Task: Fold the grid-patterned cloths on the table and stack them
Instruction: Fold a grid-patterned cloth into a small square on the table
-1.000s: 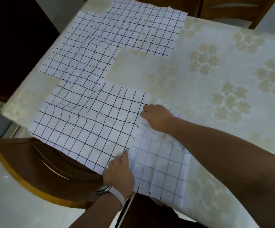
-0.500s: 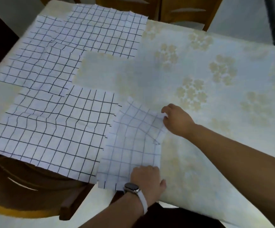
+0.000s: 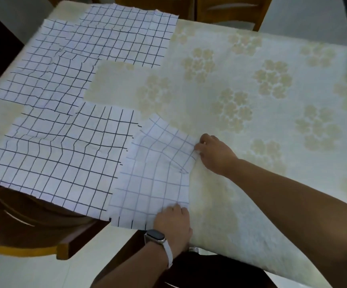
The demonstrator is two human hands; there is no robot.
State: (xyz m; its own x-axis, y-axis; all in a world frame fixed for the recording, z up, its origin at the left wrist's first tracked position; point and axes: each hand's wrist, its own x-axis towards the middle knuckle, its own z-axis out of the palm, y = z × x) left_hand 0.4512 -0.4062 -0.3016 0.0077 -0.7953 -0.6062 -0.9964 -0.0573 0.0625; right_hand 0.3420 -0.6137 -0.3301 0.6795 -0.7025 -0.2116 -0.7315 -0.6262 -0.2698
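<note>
Pale-grid cloth (image 3: 156, 179) is pinched at its far right corner between the thumb and curled fingers (image 3: 201, 143) of the right hand (image 3: 217, 155), and the fabric bunches into creases there. The left hand (image 3: 173, 220), with a watch (image 3: 155, 235) on its wrist, has its fingers curled down on the near right corner, gripping it at the front edge of the counter (image 3: 189, 100). A second ago both hands were at this cloth's left side, along its border with the dark-grid cloth (image 3: 60, 163). Half a second ago they had already crossed to the right edge, and they are there now.

The pale-grid cloth lies at the counter's near edge, its left side overlapping the dark-grid cloth. Farther back on the left lie two more grid cloths, a middle cloth (image 3: 48, 80) and a far cloth (image 3: 124, 34), overlapping each other. A wooden chair (image 3: 23, 225) stands at the near left.
</note>
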